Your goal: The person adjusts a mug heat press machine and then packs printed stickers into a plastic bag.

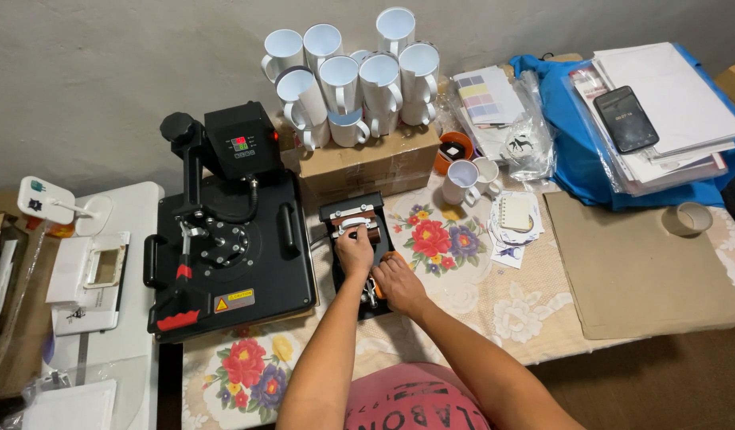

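A small black mug press (353, 216) with a brown heating cuff stands on the flowered tablecloth. My left hand (355, 253) rests on top of the press, fingers curled over a white mug lying in the cuff. My right hand (398, 284) grips the press's lever at its near end, where an orange handle tip shows by the thumb. Whether the cuff is clamped tight I cannot tell.
A large black flat heat press (224, 239) sits to the left. Behind, several white mugs (359, 80) are stacked on a cardboard box (359, 167). Two more mugs (469, 180), papers, a dark phone (625, 118), a brown board (638, 263) and a tape roll (691, 218) lie right.
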